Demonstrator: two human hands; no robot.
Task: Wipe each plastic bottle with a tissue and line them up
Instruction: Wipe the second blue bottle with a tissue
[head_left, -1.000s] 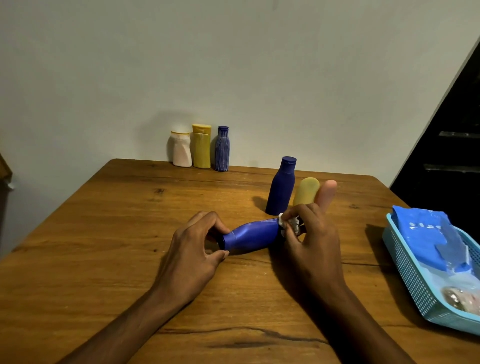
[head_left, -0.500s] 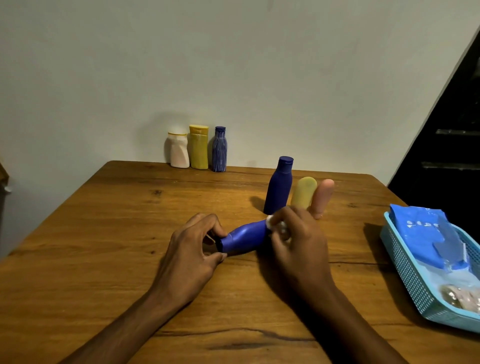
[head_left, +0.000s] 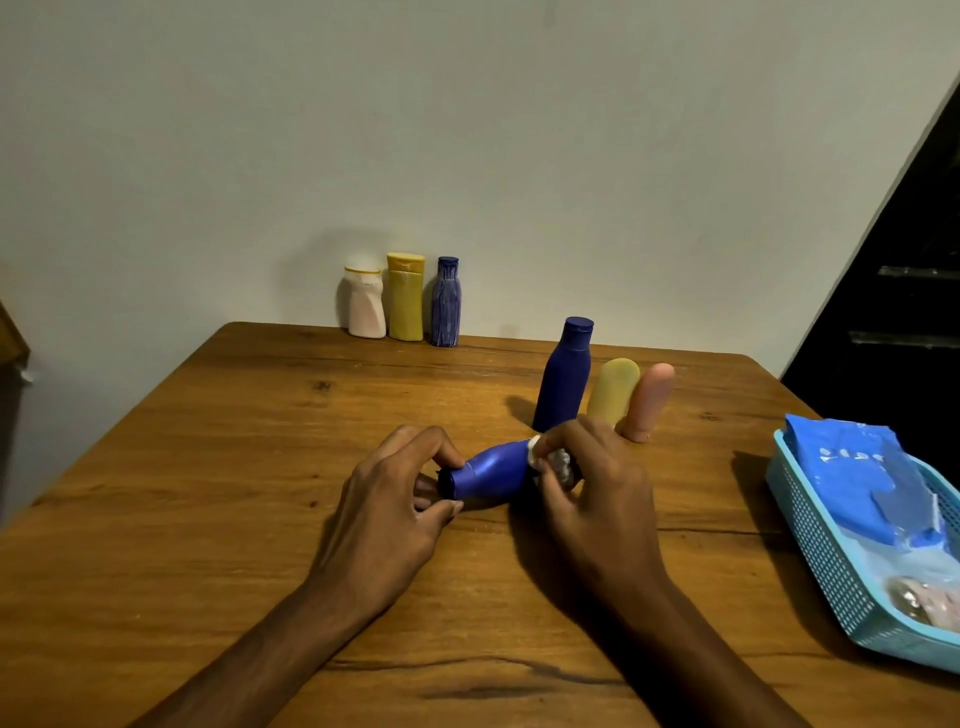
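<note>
A blue bottle (head_left: 491, 473) lies on its side near the middle of the table (head_left: 208, 467), cap end pointing left. The left hand (head_left: 387, 509) holds that cap end, its fingers (head_left: 441, 449) curled over the top and the thumb underneath. The right hand (head_left: 587, 493) is at the bottle's other end, its fingers pinching a crumpled white tissue (head_left: 553, 462) against it.

Just behind the right hand stands a dark blue bottle (head_left: 563, 376), with a yellow bottle (head_left: 613, 387) and a pink bottle (head_left: 647, 400) leaning close beside it, the three nearly touching. At the table's far edge, against the wall, a white bottle (head_left: 365, 304), a yellow flat-topped bottle (head_left: 405, 296) and a streaked blue bottle (head_left: 445, 301) stand upright in a tight row.

A light-blue mesh basket (head_left: 821, 545) sits at the right edge of the table, holding a blue packet (head_left: 852, 467). Bare wood stretches across the left half of the table and along the near edge under the forearms.
</note>
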